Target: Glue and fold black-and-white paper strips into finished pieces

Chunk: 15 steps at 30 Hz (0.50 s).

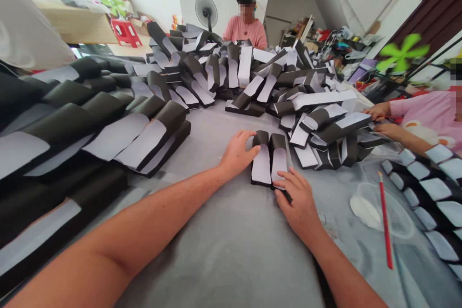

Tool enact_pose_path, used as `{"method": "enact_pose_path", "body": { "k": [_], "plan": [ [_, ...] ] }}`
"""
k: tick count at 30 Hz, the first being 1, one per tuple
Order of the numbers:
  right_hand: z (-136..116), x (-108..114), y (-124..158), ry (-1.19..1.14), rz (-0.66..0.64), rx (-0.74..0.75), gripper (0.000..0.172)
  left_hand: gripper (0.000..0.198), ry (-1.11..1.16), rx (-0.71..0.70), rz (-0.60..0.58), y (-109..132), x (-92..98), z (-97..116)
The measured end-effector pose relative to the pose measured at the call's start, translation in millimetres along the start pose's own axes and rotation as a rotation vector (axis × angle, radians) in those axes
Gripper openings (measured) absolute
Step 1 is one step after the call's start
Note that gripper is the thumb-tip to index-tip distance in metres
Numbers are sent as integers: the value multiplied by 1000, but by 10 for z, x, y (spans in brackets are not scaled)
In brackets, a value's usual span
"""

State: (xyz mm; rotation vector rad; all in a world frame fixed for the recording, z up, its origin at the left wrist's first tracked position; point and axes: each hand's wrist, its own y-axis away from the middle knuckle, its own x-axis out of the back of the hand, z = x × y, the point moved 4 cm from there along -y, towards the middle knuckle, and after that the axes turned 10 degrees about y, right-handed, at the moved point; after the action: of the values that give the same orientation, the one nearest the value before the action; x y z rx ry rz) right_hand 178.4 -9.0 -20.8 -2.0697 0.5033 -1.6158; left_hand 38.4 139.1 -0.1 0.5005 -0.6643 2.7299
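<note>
Grey tabletop (224, 250) carries heaps of folded black-and-white card (144, 130) from 9 to 2 o'clock. At its centre a pair of folded pieces (262, 166) lies side by side. The left hand (238, 154), unclenched, touches the pair at 9 o'clock, and the right hand (298, 202) presses flat fingers at 5 o'clock.

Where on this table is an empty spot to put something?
The biggest bare patch of table lies between the two forearms, nearer than the folded black pieces touched by the left hand and right hand. A smaller one lies beyond the left hand, before the far heap. The left stacks and the right side by the red pencil are crowded.
</note>
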Motion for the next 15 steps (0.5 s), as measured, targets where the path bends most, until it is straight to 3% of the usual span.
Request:
{"method": "enact_pose_path", "body": {
  "k": [5, 15],
  "plan": [
    [23, -29, 4, 6, -35, -1, 24, 46, -80, -7, -141, 51, -88, 42],
    [16, -44, -4, 34, -91, 18, 25, 46, -136, -17, -184, 65, -129, 54]
  ]
}}
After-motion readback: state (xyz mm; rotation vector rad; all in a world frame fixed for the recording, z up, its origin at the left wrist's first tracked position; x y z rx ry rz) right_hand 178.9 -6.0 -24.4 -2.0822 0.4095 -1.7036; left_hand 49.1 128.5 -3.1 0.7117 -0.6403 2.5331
